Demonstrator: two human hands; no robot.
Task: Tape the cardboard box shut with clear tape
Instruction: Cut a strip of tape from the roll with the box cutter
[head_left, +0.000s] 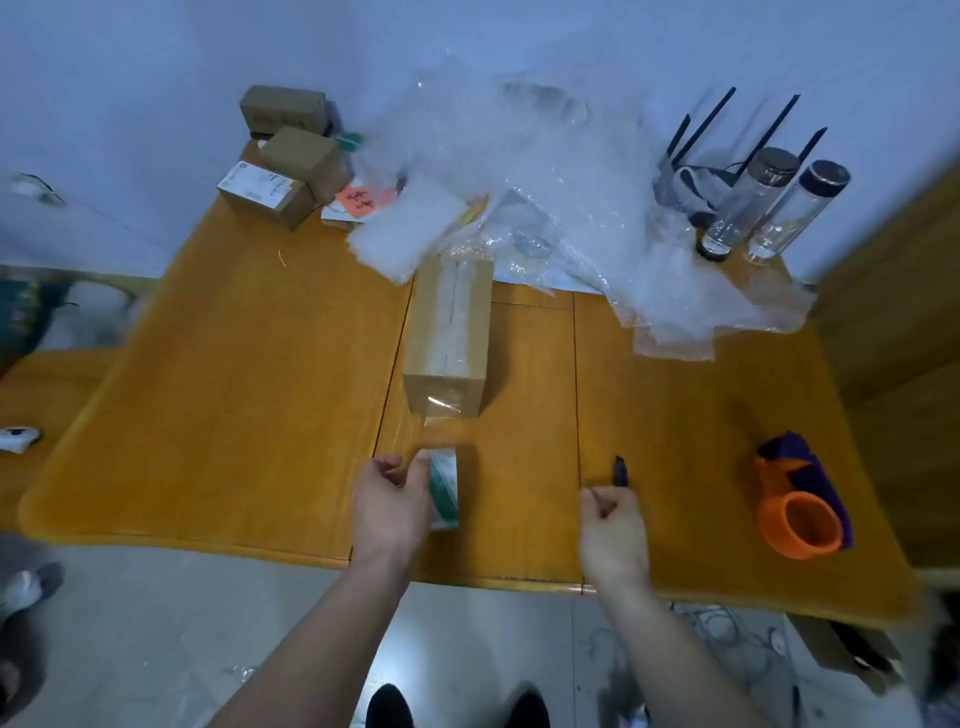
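Note:
A long brown cardboard box (451, 332) lies lengthwise in the middle of the wooden table (234, 415), with clear tape running along its top seam. A strip of clear tape (415, 431) stretches from the box's near end down to the tape roll (443, 488). My left hand (392, 504) grips that roll just in front of the box. My right hand (613, 525) is to the right, fist closed around a dark-handled cutter (621, 472) whose tip points away from me.
Crumpled bubble wrap and plastic sheets (545, 171) cover the far middle of the table. Several small cardboard boxes (291, 161) sit far left. Two glass bottles (769, 208) stand far right. An orange and purple tape dispenser (800, 499) lies near right.

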